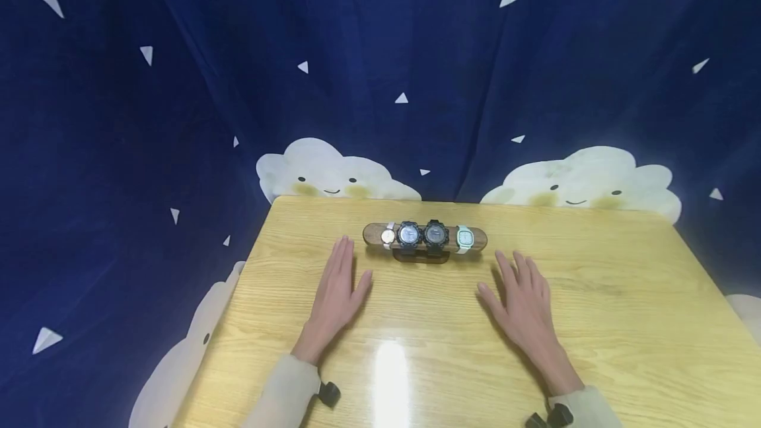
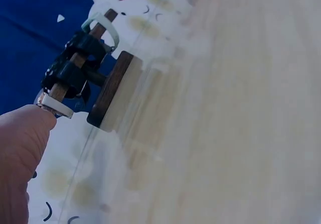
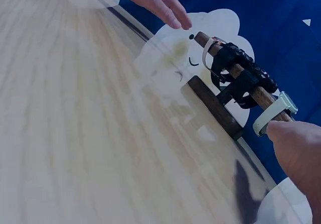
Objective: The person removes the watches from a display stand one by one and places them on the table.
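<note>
A dark wooden watch stand (image 1: 421, 257) stands toward the back of the table, with a row of wristwatches strapped round its bar. From left to right these are a small watch with a white strap (image 1: 388, 236), a black watch with a pale dial (image 1: 409, 234), an all-black watch (image 1: 436, 235) and a mint-green watch (image 1: 465, 238). My left hand (image 1: 337, 292) lies to the stand's left, fingers straight and holding nothing. To the right, my right hand (image 1: 526, 302) has its fingers spread, also holding nothing. Both wrist views show the stand's base (image 2: 111, 89) and crossbar (image 3: 261, 97).
The light wooden table (image 1: 440, 349) carries a bright glare streak at its front middle. Behind and to the left hangs a dark blue curtain (image 1: 368, 32) with white triangles and smiling clouds. Small black devices (image 1: 329, 393) sit at both wrists.
</note>
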`<state>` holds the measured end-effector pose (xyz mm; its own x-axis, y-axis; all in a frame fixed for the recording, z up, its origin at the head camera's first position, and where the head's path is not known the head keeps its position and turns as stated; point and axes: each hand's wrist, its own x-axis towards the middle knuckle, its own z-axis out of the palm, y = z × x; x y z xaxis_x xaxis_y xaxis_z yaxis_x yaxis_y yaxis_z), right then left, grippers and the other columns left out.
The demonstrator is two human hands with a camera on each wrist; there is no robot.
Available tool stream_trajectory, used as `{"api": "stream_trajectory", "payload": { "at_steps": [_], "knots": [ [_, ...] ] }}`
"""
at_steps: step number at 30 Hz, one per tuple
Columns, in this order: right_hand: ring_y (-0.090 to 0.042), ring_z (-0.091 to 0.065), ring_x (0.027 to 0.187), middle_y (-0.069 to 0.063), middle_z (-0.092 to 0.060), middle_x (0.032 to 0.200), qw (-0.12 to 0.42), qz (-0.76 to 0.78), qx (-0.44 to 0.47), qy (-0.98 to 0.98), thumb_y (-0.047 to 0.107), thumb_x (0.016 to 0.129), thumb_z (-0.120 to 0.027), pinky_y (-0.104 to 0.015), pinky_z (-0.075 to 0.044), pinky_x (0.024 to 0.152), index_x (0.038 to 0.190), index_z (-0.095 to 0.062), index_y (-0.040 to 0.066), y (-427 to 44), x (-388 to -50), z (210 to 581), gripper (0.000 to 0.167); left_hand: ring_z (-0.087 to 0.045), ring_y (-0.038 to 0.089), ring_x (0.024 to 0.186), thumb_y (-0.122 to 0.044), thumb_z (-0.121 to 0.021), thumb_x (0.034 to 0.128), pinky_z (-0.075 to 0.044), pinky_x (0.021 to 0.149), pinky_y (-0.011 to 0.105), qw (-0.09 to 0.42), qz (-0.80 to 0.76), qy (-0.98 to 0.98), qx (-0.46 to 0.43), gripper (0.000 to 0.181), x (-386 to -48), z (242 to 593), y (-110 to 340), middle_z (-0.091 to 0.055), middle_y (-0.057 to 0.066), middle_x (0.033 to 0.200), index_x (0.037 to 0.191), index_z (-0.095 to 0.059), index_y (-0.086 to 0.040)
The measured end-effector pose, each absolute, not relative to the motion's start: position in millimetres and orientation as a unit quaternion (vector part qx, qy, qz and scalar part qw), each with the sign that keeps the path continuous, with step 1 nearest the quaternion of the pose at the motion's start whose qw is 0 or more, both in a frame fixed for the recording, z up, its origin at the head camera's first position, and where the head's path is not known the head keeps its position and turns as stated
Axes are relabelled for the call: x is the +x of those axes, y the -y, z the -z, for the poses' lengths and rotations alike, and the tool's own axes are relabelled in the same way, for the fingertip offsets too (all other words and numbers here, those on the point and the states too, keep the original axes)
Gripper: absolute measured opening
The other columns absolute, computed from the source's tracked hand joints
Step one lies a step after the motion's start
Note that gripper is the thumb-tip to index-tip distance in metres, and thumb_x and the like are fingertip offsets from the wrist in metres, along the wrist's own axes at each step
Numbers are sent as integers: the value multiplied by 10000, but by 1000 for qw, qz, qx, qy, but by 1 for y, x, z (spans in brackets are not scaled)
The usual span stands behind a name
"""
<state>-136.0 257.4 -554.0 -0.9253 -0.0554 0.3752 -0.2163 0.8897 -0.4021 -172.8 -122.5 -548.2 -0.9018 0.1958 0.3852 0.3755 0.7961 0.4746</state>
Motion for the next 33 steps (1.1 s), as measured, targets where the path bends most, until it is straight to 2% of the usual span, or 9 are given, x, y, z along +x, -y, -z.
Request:
{"api": "stream_trajectory", "payload": {
  "at_steps": [5,8,13,21,26,29,33],
  "knots": [
    [-523,-378,1312,-310,-401,1510,183,-239,60,952,508,1002,-643,-698,-329,1017,1636,-342,176,-254,-144,553,777,-145,272,1605,-364,-590,1069,-202,1303,491,156,294,928,-167,756,-186,546,121,-193,145,1724,1635,-251,3],
    [-486,-417,1193,-307,-453,1406,183,-244,52,951,519,1000,-642,-613,-361,923,1631,-354,182,-251,-149,553,772,-149,257,1605,-369,-596,1067,-178,1310,449,157,295,926,-173,758,-192,546,119,-201,136,1722,1634,-257,3],
    [-409,-422,1028,-274,-497,1227,197,-257,51,945,498,993,-662,-516,-342,837,1621,-379,176,-248,-155,551,760,-150,264,1605,-394,-562,1078,-198,1302,485,156,303,923,-180,761,-201,545,115,-182,123,1726,1642,-232,-4],
    [-316,-396,970,-177,-508,1027,234,-303,98,919,337,958,-745,-417,-299,812,1567,-462,125,-243,-170,547,705,-192,279,1596,-383,-535,1095,-232,1293,493,149,320,917,-186,724,-214,542,113,-198,118,1724,1649,-230,-30],
    [-303,-367,963,-172,-499,1022,249,-324,128,904,267,938,-762,-402,-275,821,1519,-521,91,-239,-179,546,653,-220,283,1588,-375,-561,1083,-253,1282,523,134,346,910,-184,719,-220,541,112,-224,115,1719,1656,-245,-76],
    [-338,-378,1019,-181,-513,1116,264,-339,140,892,248,924,-772,-430,-289,851,1470,-576,85,-236,-184,543,603,-254,304,1576,-377,-587,1068,-267,1273,538,122,371,902,-182,720,-225,541,111,-258,121,1709,1650,-278,-86],
    [-393,-401,1146,-194,-533,1272,276,-347,148,884,240,914,-782,-510,-304,934,1396,-639,79,-233,-192,538,528,-275,311,1568,-354,-643,1033,-247,1283,483,97,413,887,-180,741,-232,538,110,-290,114,1699,1641,-311,-92]
  ]
}}
